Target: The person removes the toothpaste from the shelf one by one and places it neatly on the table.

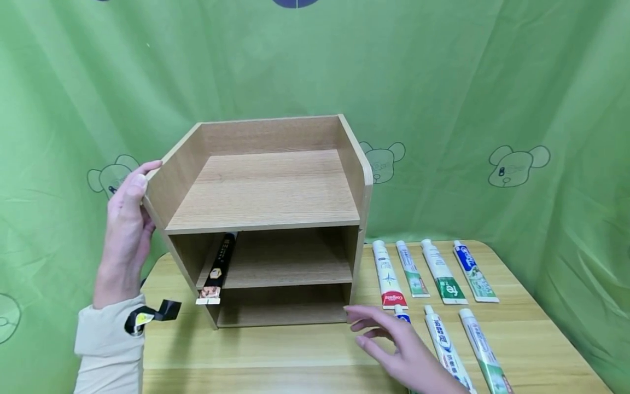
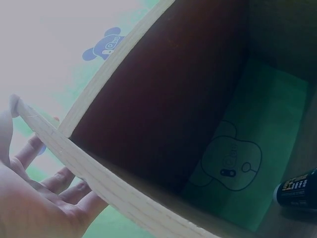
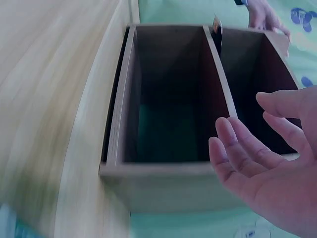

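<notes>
A wooden desktop shelf (image 1: pixel 266 191) stands on the table, with a raised-edge top and two compartments below. My left hand (image 1: pixel 127 224) grips the front edge of its left side panel; in the left wrist view, the thumb and fingers lie on either side of that panel (image 2: pixel 99 173). A black toothpaste tube (image 1: pixel 220 268) lies at the left of the upper compartment, its flat end jutting past the front edge. My right hand (image 1: pixel 398 350) is empty, fingers loosely bent, by the shelf's lower right corner. It partly covers a blue-capped toothpaste tube (image 1: pixel 401 314).
Right of the shelf, toothpaste tubes lie in two rows, among them a red-ended white tube (image 1: pixel 389 273), a green-ended tube (image 1: pixel 443 271) and a blue-and-green tube (image 1: pixel 474 271). The wooden table (image 1: pixel 536 328) ends at a rounded right corner. A green curtain (image 1: pixel 443 82) hangs close behind.
</notes>
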Available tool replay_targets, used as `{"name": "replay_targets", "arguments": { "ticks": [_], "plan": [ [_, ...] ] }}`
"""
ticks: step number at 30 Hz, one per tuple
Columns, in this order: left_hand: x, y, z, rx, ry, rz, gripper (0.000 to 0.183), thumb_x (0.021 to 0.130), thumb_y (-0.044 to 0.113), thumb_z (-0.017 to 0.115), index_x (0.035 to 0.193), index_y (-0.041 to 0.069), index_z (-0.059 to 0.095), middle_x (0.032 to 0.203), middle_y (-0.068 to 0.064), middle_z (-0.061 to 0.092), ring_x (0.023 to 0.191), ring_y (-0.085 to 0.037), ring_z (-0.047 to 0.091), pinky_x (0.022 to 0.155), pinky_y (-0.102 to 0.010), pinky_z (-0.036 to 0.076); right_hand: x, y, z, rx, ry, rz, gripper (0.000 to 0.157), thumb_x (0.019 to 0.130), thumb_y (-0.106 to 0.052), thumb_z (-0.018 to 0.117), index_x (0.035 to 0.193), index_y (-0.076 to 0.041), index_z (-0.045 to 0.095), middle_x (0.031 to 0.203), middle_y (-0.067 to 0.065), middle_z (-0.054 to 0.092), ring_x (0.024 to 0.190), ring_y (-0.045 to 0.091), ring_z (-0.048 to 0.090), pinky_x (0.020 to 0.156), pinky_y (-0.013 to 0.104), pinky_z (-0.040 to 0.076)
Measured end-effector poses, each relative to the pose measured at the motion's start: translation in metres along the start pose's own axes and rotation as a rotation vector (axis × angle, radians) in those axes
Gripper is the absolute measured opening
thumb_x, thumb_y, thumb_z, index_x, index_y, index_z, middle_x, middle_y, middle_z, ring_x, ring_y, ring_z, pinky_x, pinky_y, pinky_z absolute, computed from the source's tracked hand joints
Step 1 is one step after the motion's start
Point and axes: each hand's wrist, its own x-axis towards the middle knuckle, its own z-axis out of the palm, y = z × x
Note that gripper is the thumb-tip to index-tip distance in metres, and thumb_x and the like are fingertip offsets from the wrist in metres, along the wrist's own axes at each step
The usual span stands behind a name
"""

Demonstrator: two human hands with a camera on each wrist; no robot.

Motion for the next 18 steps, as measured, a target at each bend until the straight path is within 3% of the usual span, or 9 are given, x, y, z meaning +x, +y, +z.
{"name": "replay_targets", "arguments": {
  "ticks": [6, 12, 18],
  "plan": [
    [0.000, 0.000, 0.000, 0.007, -0.001, -0.011, 0.046, 0.101, 0.039, 0.059, 0.140, 0.015, 0.062, 0.127, -0.011, 0.053, 0.102, -0.023, 0.056, 0.078, -0.028, 0.051, 0.021, -0.006, 0.027, 0.068, -0.051, -0.009, 0.047, 0.102, -0.014, 0.066, 0.146, -0.025, 0.054, 0.130, -0.003, 0.065, 0.108, 0.019, 0.068, 0.088, 0.035, 0.058],
    [0.002, -0.002, 0.000, 0.010, -0.014, 0.007, 0.045, 0.102, 0.037, 0.058, 0.140, 0.014, 0.062, 0.127, -0.012, 0.053, 0.103, -0.024, 0.055, 0.080, -0.029, 0.050, 0.037, -0.009, 0.046, 0.125, -0.028, -0.037, 0.048, 0.101, -0.013, 0.066, 0.146, -0.025, 0.053, 0.127, -0.002, 0.065, 0.111, 0.020, 0.066, 0.090, 0.036, 0.057],
    [0.002, -0.001, -0.001, 0.013, -0.006, 0.016, 0.046, 0.101, 0.038, 0.059, 0.139, 0.013, 0.063, 0.131, -0.013, 0.050, 0.107, -0.026, 0.053, 0.081, -0.030, 0.049, 0.054, -0.013, 0.059, 0.195, -0.011, 0.004, 0.045, 0.100, -0.013, 0.068, 0.142, -0.027, 0.057, 0.129, -0.004, 0.065, 0.113, 0.021, 0.066, 0.092, 0.035, 0.057]
  ]
}}
